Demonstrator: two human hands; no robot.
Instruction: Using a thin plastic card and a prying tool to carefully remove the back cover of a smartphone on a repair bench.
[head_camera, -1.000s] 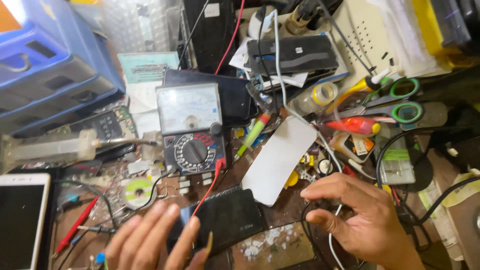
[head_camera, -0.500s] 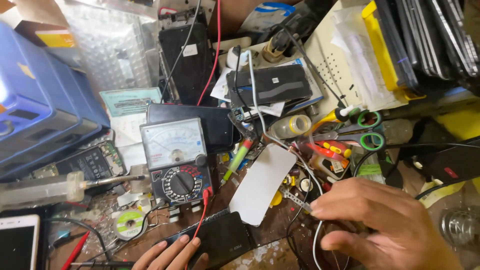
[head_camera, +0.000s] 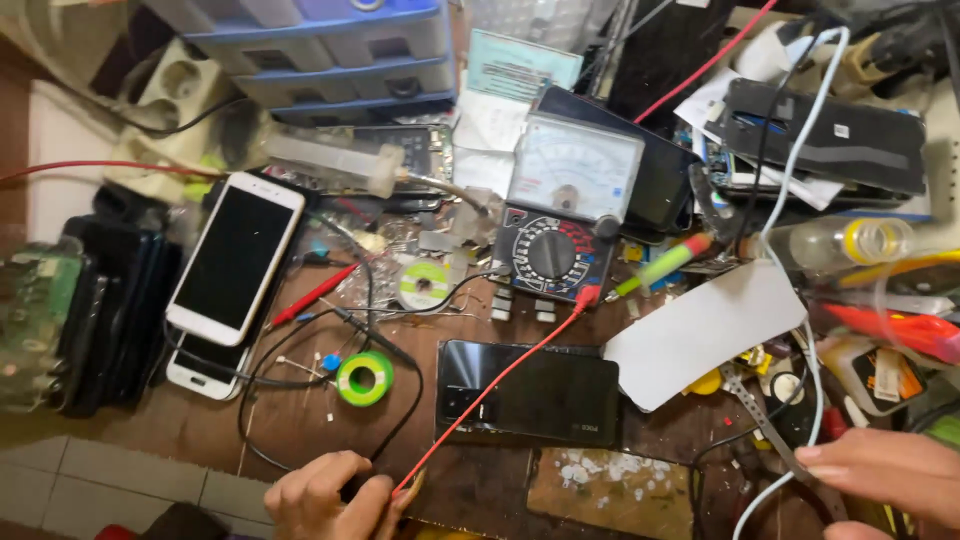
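Note:
My left hand is at the bottom edge, fingers closed around a red test probe and a black one; the red lead runs up to an analog multimeter with a round dial. Just right of that hand a black phone lies flat on the bench. My right hand enters at the bottom right, fingers curled around a white cable and resting by metal tweezers. A white card lies between the phone and the right hand.
Two white phones lie stacked at left beside dark phone bodies. A green solder reel, a glue syringe, blue drawers, a green-red screwdriver and a black device crowd the bench.
The view has swung left and down, bringing the white phones into sight. My left hand has closed on the probes at the bench's front edge. My right hand has shifted toward the lower right corner.

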